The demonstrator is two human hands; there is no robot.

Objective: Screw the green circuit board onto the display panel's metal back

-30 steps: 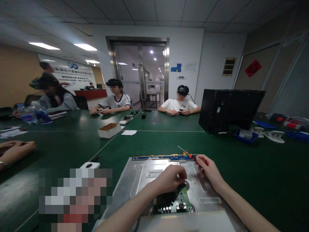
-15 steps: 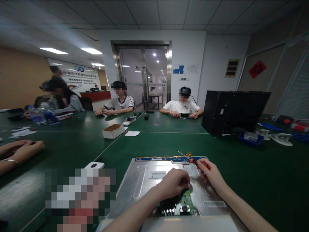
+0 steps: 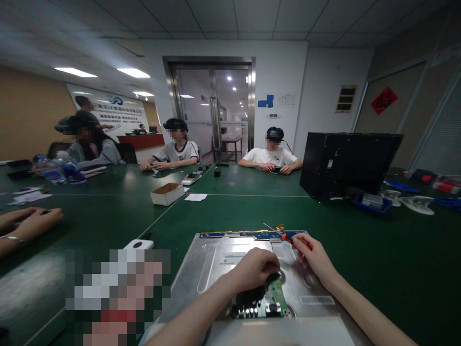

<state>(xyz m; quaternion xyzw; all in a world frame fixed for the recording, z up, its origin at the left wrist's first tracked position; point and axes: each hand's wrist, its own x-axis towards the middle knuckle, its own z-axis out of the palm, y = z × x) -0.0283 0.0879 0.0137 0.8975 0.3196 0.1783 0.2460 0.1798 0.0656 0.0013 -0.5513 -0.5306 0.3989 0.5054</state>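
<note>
Showing work at a green circuit board (image 3: 278, 294): the left hand (image 3: 260, 266) is holding its fingers curled at the board's far end — whether that grip is pinching anything, one cannot tell. The right hand (image 3: 311, 252) is gripping a screwdriver (image 3: 286, 237), its shaft slanting across the view of the blue strip board (image 3: 234, 235). Handling the green board seems the step in hand; the next move is probably calling for steadiness. Partly hidden, the board is lying on a silvery, grooved metal panel (image 3: 190, 269) — itself resting on the counter (image 3: 389, 259).
</note>
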